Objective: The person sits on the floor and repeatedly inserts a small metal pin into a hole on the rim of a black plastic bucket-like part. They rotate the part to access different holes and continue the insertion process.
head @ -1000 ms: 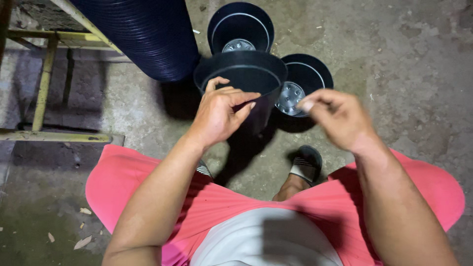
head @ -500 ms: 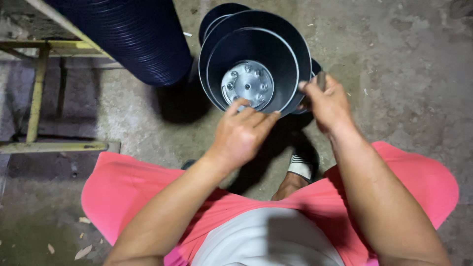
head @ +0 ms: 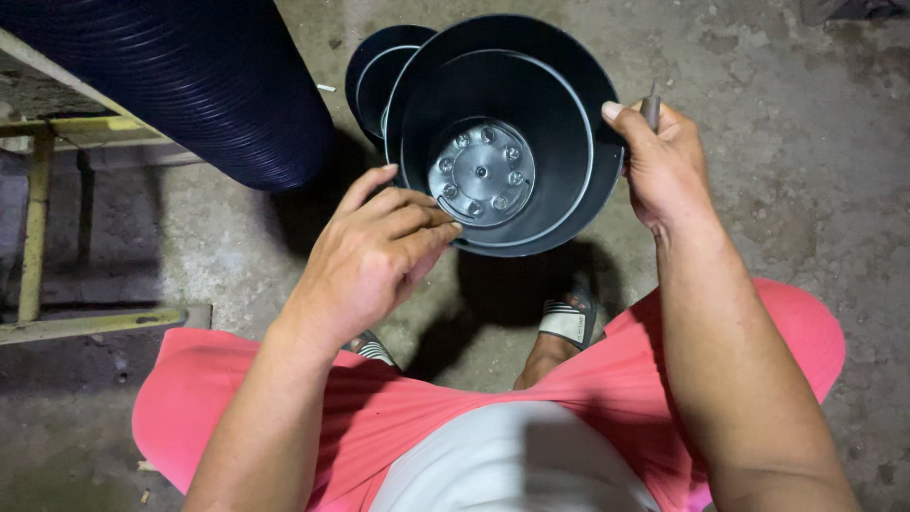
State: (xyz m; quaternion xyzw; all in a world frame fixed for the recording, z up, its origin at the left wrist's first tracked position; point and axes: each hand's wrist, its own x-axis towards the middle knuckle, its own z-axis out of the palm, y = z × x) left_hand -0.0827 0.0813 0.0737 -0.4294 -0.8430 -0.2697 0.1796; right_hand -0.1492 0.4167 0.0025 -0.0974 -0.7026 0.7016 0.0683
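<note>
Rough concrete floor [head: 777, 190] lay beneath a black plastic pot [head: 507, 133], mouth tilted toward the camera, held between both hands. Left hand [head: 379, 251] pinched its near rim; right hand [head: 664, 166] gripped the far rim with a thin grey tool [head: 651, 104]. Beyond the left hand sat another pot [head: 372, 71] and a tall stack of pots [head: 199, 76].

The person wears bright coral-pink shorts [head: 284, 417] and a plain light-grey shirt [head: 512, 460]. Both arms are bare, without sleeves, rings or watch. Grey slide sandals with pale straps [head: 569, 322] cover the feet.
</note>
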